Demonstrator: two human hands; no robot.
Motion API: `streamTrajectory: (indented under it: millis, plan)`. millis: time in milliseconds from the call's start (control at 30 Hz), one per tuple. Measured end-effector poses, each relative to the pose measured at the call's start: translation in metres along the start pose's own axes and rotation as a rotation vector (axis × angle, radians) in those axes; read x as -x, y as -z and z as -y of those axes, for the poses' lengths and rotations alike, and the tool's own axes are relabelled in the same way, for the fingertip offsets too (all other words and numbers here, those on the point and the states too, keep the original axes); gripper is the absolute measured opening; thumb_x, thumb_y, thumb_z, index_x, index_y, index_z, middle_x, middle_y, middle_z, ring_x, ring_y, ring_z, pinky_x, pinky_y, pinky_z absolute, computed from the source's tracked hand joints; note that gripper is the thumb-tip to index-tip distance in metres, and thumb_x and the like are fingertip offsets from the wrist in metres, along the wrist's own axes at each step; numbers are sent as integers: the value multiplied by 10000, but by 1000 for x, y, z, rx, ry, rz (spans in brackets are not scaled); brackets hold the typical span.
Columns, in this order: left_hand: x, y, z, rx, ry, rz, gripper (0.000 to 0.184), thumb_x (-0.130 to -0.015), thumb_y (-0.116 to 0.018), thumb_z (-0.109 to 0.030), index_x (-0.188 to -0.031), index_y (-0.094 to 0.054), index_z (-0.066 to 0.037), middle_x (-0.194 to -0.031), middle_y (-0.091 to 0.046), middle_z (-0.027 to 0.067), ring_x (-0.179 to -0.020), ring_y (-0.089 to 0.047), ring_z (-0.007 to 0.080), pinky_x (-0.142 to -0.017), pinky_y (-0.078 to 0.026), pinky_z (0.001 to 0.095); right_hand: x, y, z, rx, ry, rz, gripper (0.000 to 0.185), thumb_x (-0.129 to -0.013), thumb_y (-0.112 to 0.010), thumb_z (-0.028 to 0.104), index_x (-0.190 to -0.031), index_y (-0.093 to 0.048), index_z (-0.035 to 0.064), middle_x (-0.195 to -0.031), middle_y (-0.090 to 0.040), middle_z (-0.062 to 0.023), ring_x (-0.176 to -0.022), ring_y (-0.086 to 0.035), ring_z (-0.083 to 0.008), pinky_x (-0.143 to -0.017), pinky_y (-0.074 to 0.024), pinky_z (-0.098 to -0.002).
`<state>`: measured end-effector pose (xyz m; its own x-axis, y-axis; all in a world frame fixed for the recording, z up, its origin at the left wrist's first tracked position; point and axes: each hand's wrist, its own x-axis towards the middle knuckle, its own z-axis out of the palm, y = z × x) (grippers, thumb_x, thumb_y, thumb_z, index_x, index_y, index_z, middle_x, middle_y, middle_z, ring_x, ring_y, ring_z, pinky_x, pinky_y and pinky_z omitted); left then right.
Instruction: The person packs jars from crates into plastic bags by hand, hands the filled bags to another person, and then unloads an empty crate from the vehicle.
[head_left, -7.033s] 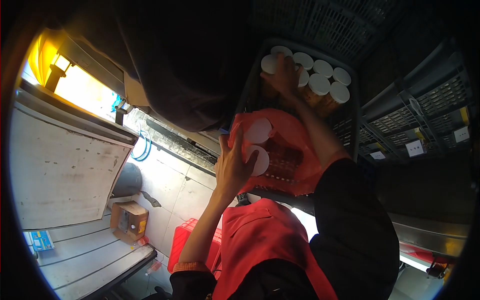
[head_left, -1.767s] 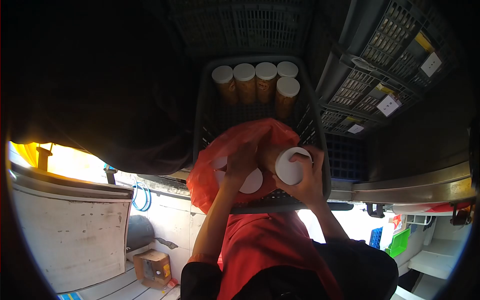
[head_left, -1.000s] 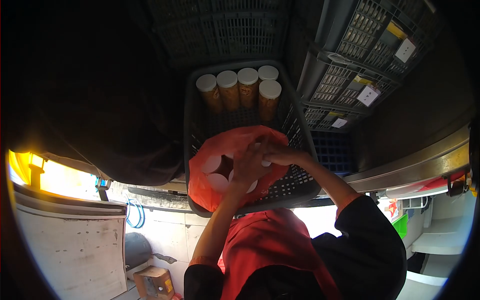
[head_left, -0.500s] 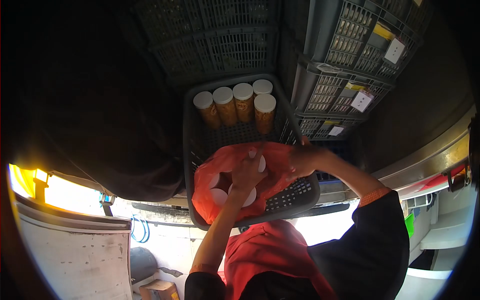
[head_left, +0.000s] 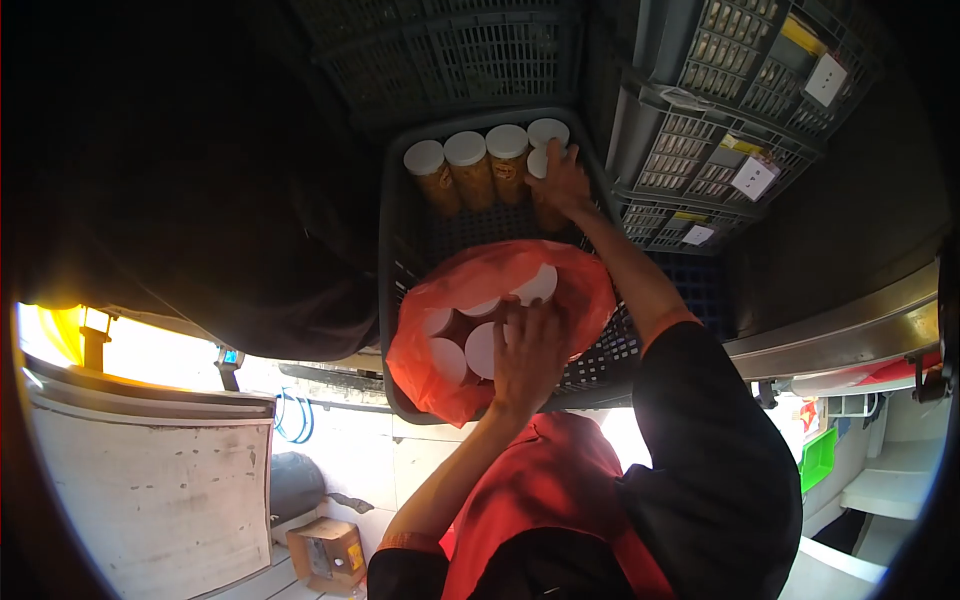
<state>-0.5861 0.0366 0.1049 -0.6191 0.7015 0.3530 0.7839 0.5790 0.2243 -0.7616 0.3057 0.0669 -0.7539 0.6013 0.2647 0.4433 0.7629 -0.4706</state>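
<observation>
A red plastic bag (head_left: 423, 388) stands open in the near half of a dark grey crate (head_left: 392, 260). Inside it are several white-lidded jars, one lid (head_left: 482, 350) near the middle. My left hand (head_left: 530, 355) rests over the bag's jars, fingers spread, beside that lid. At the crate's far right corner my right hand (head_left: 562, 180) has its fingers round the white lid of a jar (head_left: 538, 162). Several more jars with brown contents, such as one at the far left (head_left: 437, 180), line the far side of the crate.
Stacked grey crates (head_left: 690, 155) with white labels rise at the right, above a metal edge (head_left: 840, 328). Another crate (head_left: 450, 60) stands beyond. A white panel (head_left: 150, 480) is at the lower left, near a cardboard box (head_left: 328, 553) and a blue hose (head_left: 294, 415).
My right hand has moved from beside the bag to the jar at the crate's far right. My left hand has shifted rightward within the bag and spread its fingers.
</observation>
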Motion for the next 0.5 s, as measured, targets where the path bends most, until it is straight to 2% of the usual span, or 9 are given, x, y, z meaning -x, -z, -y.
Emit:
streamTrajectory:
  millis: [67,167,200,233,300,367,400,467,500]
  plan:
    - [11,3,-7,-53,-107,109,475,-856,-687,-420,-1233,-672,-131,-1322,-550,135,-1275,-469,367,-1130,-320,568,19,69,25,-6,102,-21,839,-733,-790,504,-1398,-398,173,-1305,-473,-259,-1040,-639,-482,-818,-566,-549]
    - [7,2,-6,-131,-85,178,339,-860,-676,-369,-1081,-739,-120,-1351,-541,123,-1309,-447,340,-1174,-224,614,78,191,65,-150,225,-240,717,-702,-839,417,-1263,-484,147,-1218,-554,-181,-1042,-655,-426,-803,-566,-516]
    - [8,-6,-3,-126,-67,179,339,-860,-676,-369,-1081,-739,-120,-1351,-541,123,-1309,-447,340,-1174,-224,614,96,222,71,-242,281,-335,686,-692,-855,379,-1231,-502,144,-1189,-575,-157,-1044,-658,-407,-805,-564,-501]
    - [12,-20,1,-181,-120,153,292,-848,-678,-320,-1060,-750,-132,-1340,-548,117,-1309,-447,331,-1153,-254,606,110,248,71,-366,285,-268,672,-687,-863,338,-1224,-507,146,-1170,-581,-148,-1042,-660,-393,-816,-562,-493]
    - [12,-26,1,-239,-174,120,253,-837,-681,-272,-1039,-762,-145,-1328,-555,110,-1310,-447,322,-1132,-284,599,135,262,69,-490,292,-205,661,-682,-870,296,-1217,-513,147,-1151,-588,-139,-1041,-661,-379,-826,-559,-486]
    - [15,-18,-7,-159,-206,-77,188,-798,-683,-196,-962,-769,-164,-1125,-648,79,-1175,-560,279,-1031,-360,577,159,257,68,-540,317,30,647,-681,-865,253,-1219,-520,153,-1156,-572,-141,-1040,-658,-378,-847,-560,-473]
    - [19,-7,-9,-154,-216,-74,188,-798,-683,-196,-962,-769,-164,-1125,-648,79,-1175,-560,279,-1031,-360,577,169,252,67,-536,307,24,647,-681,-865,253,-1219,-520,153,-1156,-572,-141,-1040,-658,-378,-847,-560,-473]
    - [29,19,-8,-8,-76,397,147,-789,-684,-159,-920,-749,-176,-890,-675,34,-959,-648,219,-885,-438,494,183,238,68,-362,352,126,641,-718,-840,197,-1257,-502,122,-1130,-571,-143,-1001,-663,-335,-877,-554,-411]
    - [33,23,-8,-8,-79,394,147,-789,-684,-159,-920,-749,-176,-890,-675,34,-959,-648,219,-885,-438,494,188,232,68,-361,353,122,641,-718,-840,197,-1257,-502,122,-1130,-571,-143,-1001,-663,-335,-877,-554,-411]
